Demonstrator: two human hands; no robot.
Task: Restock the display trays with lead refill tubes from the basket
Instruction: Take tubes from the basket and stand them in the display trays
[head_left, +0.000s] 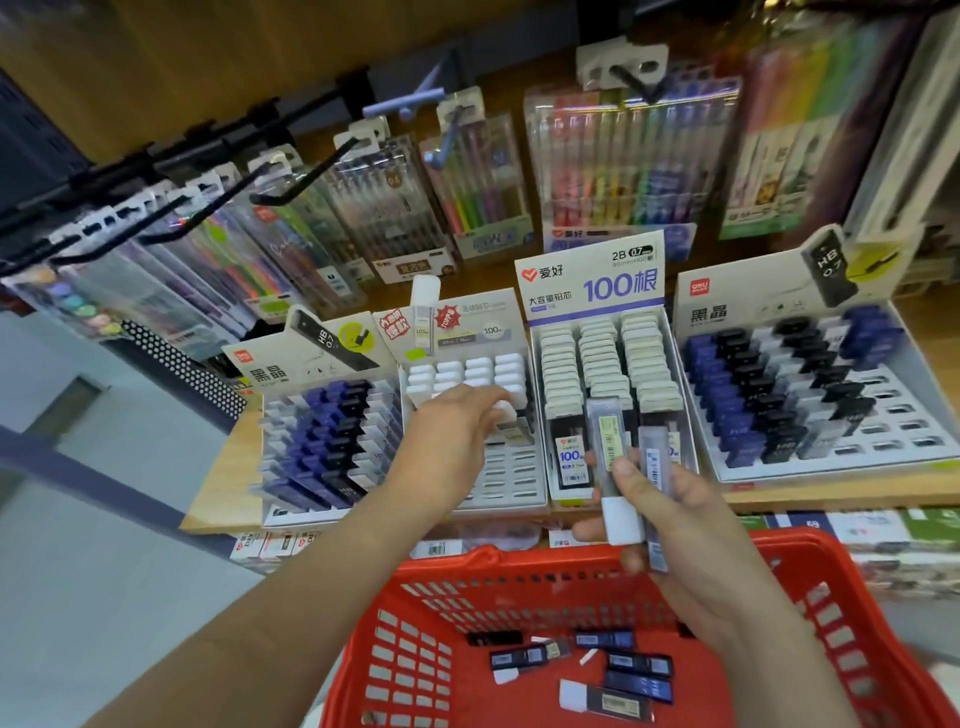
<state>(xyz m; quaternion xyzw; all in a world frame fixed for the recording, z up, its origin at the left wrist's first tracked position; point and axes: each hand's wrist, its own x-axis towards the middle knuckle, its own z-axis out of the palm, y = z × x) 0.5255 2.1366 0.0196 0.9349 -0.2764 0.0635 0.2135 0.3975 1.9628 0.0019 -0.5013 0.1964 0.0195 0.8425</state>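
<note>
My left hand (452, 431) reaches over the white-capped display tray (511, 478) and pinches a white-capped lead tube (505, 411) at its filled rows. My right hand (670, 525) holds a bunch of clear lead refill tubes (621, 467) with white caps, upright in front of the tray under the "100" card (597, 364). The red basket (447, 571) sits below with several dark and blue lead tubes (639, 670) lying loose on its bottom.
Two trays of blue, black and white lead cases stand at the left (332, 441) and right (810, 395) of the wooden shelf. Packs of pens (628, 161) hang on black hooks behind. The shelf's front edge (218, 499) runs just above the basket.
</note>
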